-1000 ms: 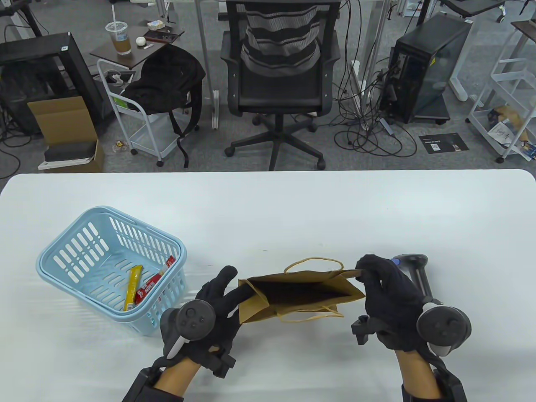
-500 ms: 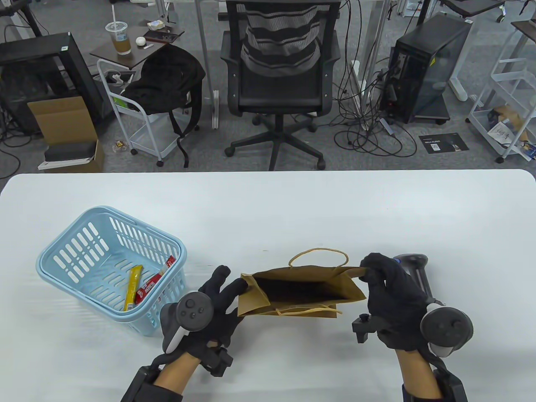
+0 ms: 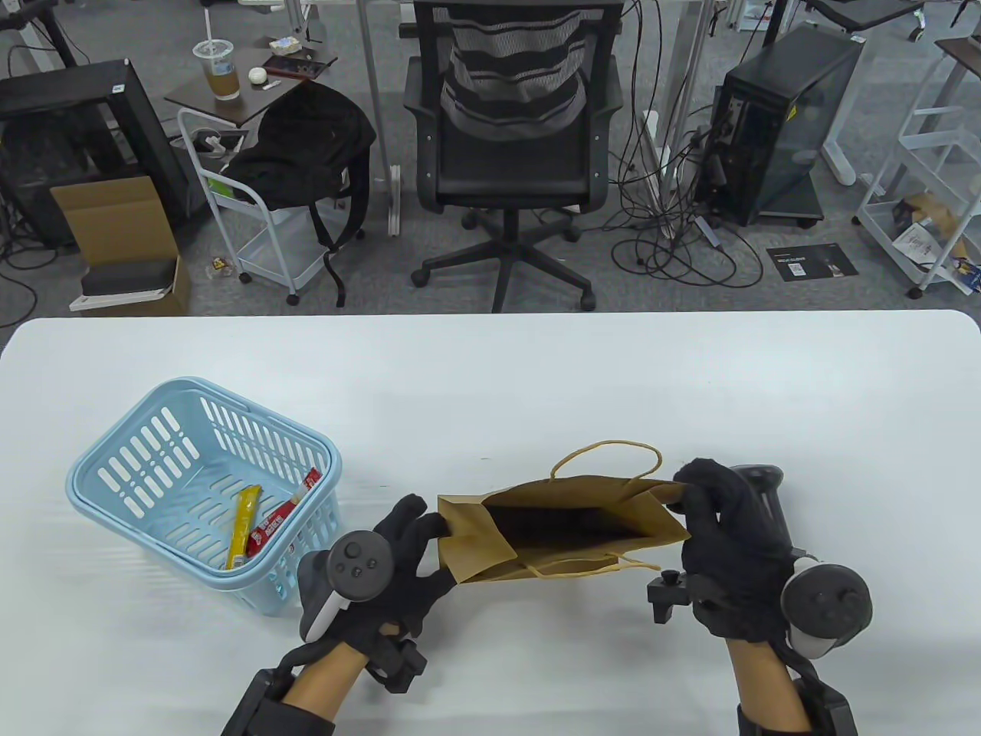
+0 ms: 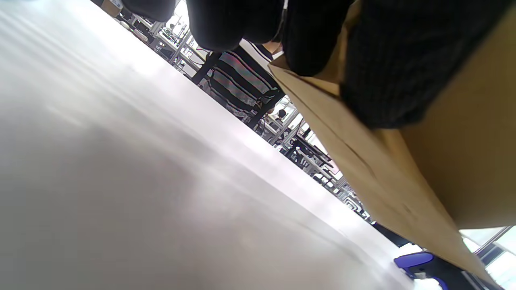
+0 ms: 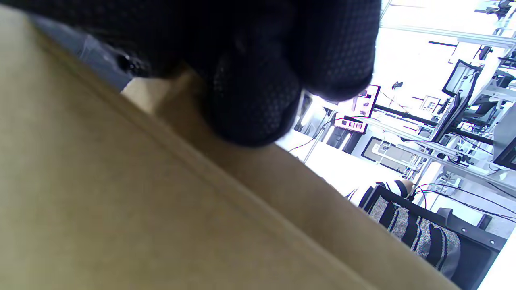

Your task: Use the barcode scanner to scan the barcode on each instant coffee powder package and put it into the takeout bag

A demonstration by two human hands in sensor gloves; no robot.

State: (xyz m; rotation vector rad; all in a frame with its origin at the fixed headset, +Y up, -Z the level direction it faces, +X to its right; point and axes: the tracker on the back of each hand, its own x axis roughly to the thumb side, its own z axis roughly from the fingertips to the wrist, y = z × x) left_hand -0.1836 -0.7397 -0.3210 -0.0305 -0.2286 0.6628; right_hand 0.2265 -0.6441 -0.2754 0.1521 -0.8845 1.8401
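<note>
Table view: takeout bag (image 3: 563,529), brown kraft paper with twisted paper handles, stands on the white table (image 3: 490,368) near the front edge, mouth open and facing up. Its interior is dark; contents cannot be determined. Left hand (image 3: 383,571) has its fingers (image 3: 418,523) spread, tips against the bag's left end panel. Right hand (image 3: 728,544) pinches the bag's right upper rim between thumb and curled fingers. Barcode scanner (image 3: 766,498), dark, lies on the table just behind the right hand, largely hidden by it. Compared with half a second earlier, the bag sits slightly further right, its far handle stands higher, and the right hand has shifted right with it; the left hand's position is nearly unchanged. Blue plastic basket (image 3: 203,491) stands at the table's left, apart from the bag, and holds two coffee packages: a yellow stick (image 3: 243,529) and a red-and-white stick (image 3: 280,521) beside it, leaning toward the near right corner.

Left wrist view: gloved fingers (image 4: 387,72) lie against the bag's brown paper side (image 4: 463,161), one fingertip at a folded edge. A blue-tipped part of the scanner (image 4: 415,261) shows low on the table.

Right wrist view: fingertips (image 5: 254,100) press together on the bag's upper edge (image 5: 161,193). Paper fills most of the frame.
</note>
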